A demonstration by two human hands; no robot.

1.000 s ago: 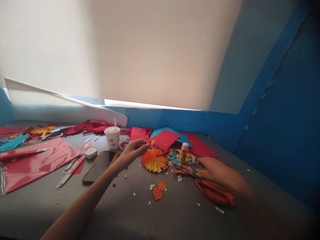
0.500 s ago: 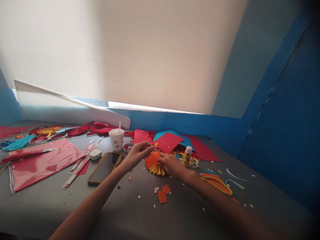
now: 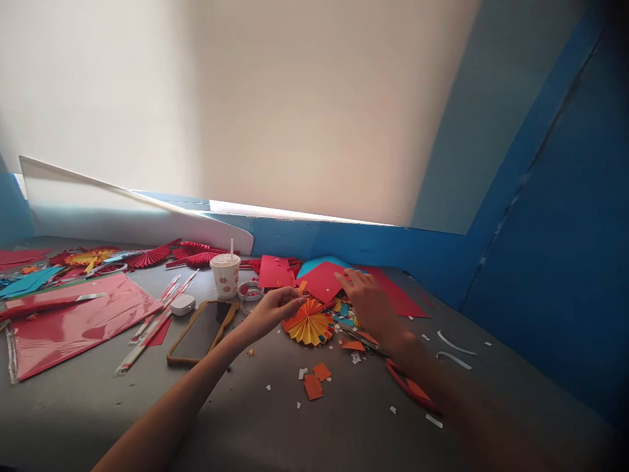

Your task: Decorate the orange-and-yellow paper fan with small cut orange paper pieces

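My left hand (image 3: 281,309) is closed in a pinch, with a small orange paper piece (image 3: 302,286) showing at its fingertips. Just below and right of these fingers lies a round pleated paper fan (image 3: 309,324), orange and yellow; whether the hand touches it I cannot tell. My right hand (image 3: 372,305) is raised right of the fan, above the paper scraps, fingers stretched out and apart, nothing visible in them. Scissors with red handles (image 3: 410,388) lie partly under the right forearm, blades pointing towards the fan. The glue stick is mostly hidden behind the right hand.
A lidded cup with a straw (image 3: 226,278), a tape roll (image 3: 250,292), a phone (image 3: 202,333) and a white case (image 3: 183,304) stand left of the fan. Red sheets (image 3: 322,278) lie behind it. Orange squares (image 3: 313,387) and white scraps are scattered in front.
My right hand has left the fan and moved up and right, its fingers spreading. The fan's yellow pleats show more fully. Red-handled scissors have come into sight; the yellow loop is now hidden.
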